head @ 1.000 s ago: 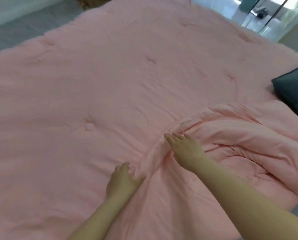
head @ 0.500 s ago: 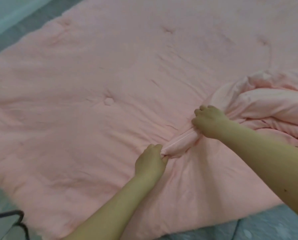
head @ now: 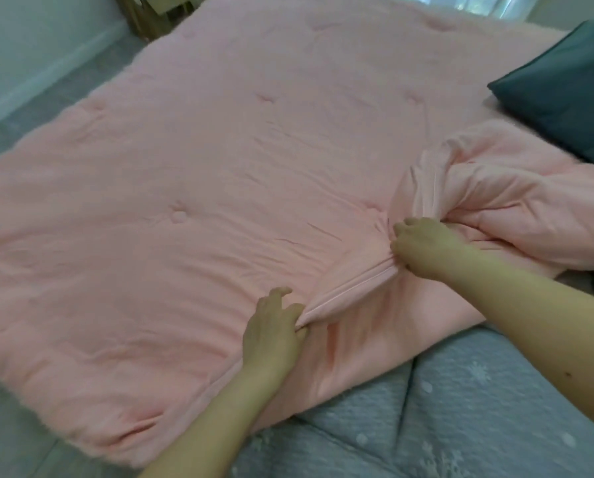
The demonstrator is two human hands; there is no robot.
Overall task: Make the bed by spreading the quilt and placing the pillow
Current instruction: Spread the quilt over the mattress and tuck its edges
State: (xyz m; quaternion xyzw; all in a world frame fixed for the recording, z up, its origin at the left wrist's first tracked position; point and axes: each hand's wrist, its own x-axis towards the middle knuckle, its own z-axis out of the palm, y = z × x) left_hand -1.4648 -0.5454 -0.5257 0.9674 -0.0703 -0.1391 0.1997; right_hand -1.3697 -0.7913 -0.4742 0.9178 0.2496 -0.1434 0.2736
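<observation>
Both hands — left hand (head: 271, 334) and right hand (head: 423, 244) — pinch the quilt (head: 219, 160) edge; pull it evenly outward over the bunched part.

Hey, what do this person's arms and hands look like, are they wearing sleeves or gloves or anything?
Both forearms are bare, with no sleeves in view. The left hand and right hand wear no gloves, and no rings, watch or bracelet show. A small dark mark sits on the right forearm.

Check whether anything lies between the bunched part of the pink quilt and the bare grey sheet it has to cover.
Nothing visible does. Both the left hand and the right hand already grip a folded ridge of the pink padded quilt. The grey dotted sheet nearby lies bare. The dark teal pillow sits off at the far right.
</observation>
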